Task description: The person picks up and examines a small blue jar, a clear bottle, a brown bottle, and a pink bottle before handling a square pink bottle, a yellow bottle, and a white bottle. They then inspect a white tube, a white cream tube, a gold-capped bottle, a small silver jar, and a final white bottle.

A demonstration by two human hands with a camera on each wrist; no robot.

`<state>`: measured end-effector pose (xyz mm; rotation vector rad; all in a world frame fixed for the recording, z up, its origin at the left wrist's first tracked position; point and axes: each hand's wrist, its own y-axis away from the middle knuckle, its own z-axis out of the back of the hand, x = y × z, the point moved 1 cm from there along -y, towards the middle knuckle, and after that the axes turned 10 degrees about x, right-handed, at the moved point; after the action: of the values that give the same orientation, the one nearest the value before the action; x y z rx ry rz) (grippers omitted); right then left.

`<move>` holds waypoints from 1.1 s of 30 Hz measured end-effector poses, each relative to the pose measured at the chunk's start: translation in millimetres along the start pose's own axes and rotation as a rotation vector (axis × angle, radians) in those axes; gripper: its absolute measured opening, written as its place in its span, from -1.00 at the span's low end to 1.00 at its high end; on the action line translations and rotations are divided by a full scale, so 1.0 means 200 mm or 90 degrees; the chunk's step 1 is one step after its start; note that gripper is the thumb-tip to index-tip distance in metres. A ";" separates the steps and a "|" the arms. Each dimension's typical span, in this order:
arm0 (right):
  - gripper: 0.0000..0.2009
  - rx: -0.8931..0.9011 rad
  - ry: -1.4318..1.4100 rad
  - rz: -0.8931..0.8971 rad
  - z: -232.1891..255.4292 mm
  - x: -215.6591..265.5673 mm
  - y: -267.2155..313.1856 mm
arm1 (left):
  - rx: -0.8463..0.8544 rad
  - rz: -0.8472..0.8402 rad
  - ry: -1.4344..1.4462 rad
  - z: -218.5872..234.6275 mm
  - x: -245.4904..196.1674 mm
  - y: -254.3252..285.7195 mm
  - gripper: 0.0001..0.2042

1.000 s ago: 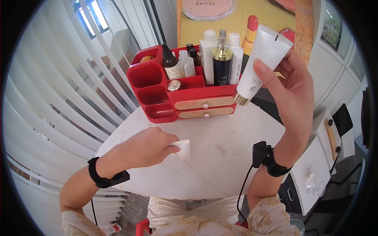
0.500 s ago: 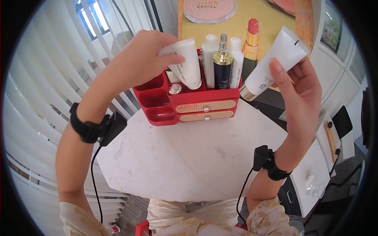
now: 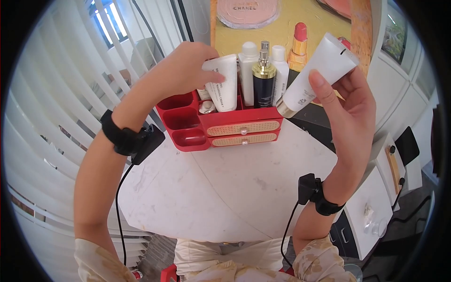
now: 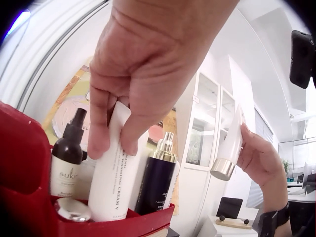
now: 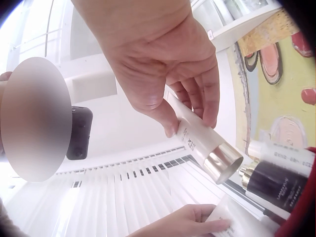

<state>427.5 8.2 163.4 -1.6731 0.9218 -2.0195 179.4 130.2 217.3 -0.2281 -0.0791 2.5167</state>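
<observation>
A white marble-patterned table carries the scene, and a yellow painting of cosmetics stands behind it. On the table's far part sits a red organizer with two woven-front drawers. The left hand reaches over it, pinching the flat upper end of a white washing cream tube between thumb and fingers. The right hand grips a larger white tube, thumb on the near face and fingers behind; it is tilted in the air at the organizer's right, gold cap down. The washing cream tube is nearly upright, its lower end in the organizer's front section; whether it touches the bottom there, I cannot tell. To its right stands a navy pump bottle, to its left a brown spray bottle. Just beside its base sits a small silver-topped jar. Smallest are the drawers' round knobs.
</observation>
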 end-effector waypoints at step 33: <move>-0.72 0.437 0.161 -0.159 -0.30 -0.15 0.07 | -0.458 0.105 0.964 -0.87 0.27 0.47 -0.65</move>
<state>374.7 32.7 127.4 -1.2048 0.0356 -2.3736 114.7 85.3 27.2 -2.3099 -0.3315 1.7103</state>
